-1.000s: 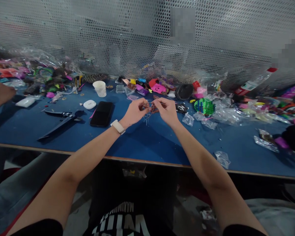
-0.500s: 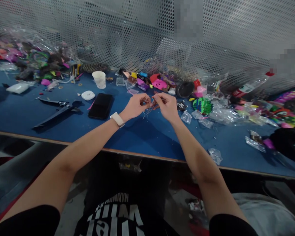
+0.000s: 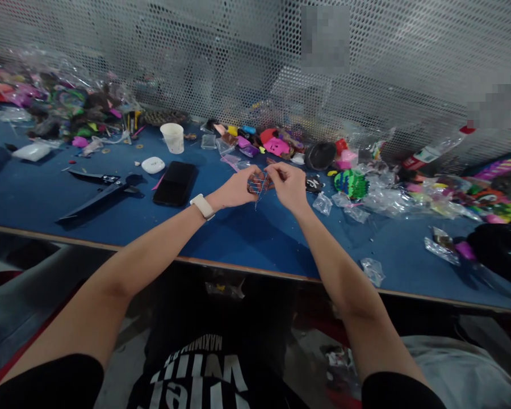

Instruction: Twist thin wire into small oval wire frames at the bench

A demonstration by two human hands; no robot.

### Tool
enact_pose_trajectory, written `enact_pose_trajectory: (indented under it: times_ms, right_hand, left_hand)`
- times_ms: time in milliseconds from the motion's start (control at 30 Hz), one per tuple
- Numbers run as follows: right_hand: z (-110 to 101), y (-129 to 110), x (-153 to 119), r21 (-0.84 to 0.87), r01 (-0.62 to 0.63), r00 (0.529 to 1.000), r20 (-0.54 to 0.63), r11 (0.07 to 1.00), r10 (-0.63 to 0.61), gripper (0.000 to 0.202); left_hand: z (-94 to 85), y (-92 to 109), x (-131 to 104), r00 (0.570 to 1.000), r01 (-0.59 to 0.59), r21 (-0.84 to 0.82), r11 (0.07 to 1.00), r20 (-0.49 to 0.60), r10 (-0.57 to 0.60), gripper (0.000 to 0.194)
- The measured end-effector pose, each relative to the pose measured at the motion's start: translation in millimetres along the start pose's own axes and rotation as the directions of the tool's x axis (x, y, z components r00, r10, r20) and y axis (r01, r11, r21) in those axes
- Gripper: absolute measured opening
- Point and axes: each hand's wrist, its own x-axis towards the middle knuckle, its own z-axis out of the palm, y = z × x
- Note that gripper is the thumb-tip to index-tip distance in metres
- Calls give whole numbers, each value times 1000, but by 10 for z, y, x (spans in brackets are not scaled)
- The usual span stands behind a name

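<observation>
Above the blue table, my two hands meet at a small reddish-brown piece wrapped in thin pale wires or threads. My left hand has its fingers closed around the left side of this wire-wrapped piece. With thumb and index finger pinched, my right hand holds a thin wire at the piece's right side. Loose wire ends hang below it. Just right of my right hand lies a black card-like item with white marks. A pale band circles my left wrist.
A black phone, a white case, a paper cup and black folding shears or blades lie left. Colourful clay and plastic bags line the back and right, with a bottle. A perforated metal panel stands behind.
My hands have drawn slightly apart, showing more of the wire-wrapped piece. My left hand has turned a little, and my right fingers have shifted along the wire.
</observation>
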Motion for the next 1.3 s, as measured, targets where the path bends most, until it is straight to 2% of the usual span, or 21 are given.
enact_pose_trajectory:
  times_ms: [133, 200, 267, 333, 433, 500, 633, 767, 933, 1167, 1300]
  right_hand:
    - [18, 54, 6, 24, -39, 999, -5, 999, 39, 47]
    - [19, 90, 19, 62, -75, 997, -23, 995, 77, 48]
    - [14, 129, 38, 106, -110, 991, -59, 988, 116, 49]
    - [2, 166, 62, 150, -126, 983, -114, 981, 144, 52]
    - [-26, 212, 94, 195, -123, 968, -194, 973, 162, 58]
    - [-49, 235, 108, 191, -115, 965, -213, 975, 156, 59]
    - [-81, 267, 127, 187, -93, 967, -218, 978, 134, 57]
    - [-92, 265, 150, 215, -112, 960, -228, 970, 161, 57]
    - [-114, 258, 166, 223, -119, 971, -175, 967, 160, 64]
    - [-154, 299, 179, 236, -111, 979, -143, 965, 148, 66]
    - [-164, 284, 191, 264, -148, 977, -112, 953, 182, 63]
  left_hand:
    - [13, -43, -28, 997, 77, -3, 997, -11, -77, 58]
    - [20, -68, -32, 992, 109, 3, 994, -70, -109, 73]
    - [32, -94, -26, 978, 155, -3, 988, -139, -153, 79]
    - [47, -111, -12, 963, 207, -41, 978, -170, -211, 66]
    - [72, -96, 12, 954, 255, -141, 957, -127, -273, 23]
    - [81, -53, 23, 954, 258, -202, 945, -104, -283, 6]
    - [58, 57, 35, 937, 291, -377, 879, -75, -342, 3]
    - [11, 101, 40, 930, 289, -539, 791, -37, -366, 17]
    - [10, 91, 27, 936, 295, -488, 822, -26, -351, 6]
    - [7, 154, 12, 938, 287, -538, 793, -13, -348, 15]
    - [-29, 172, 9, 953, 261, -510, 819, 2, -303, 10]
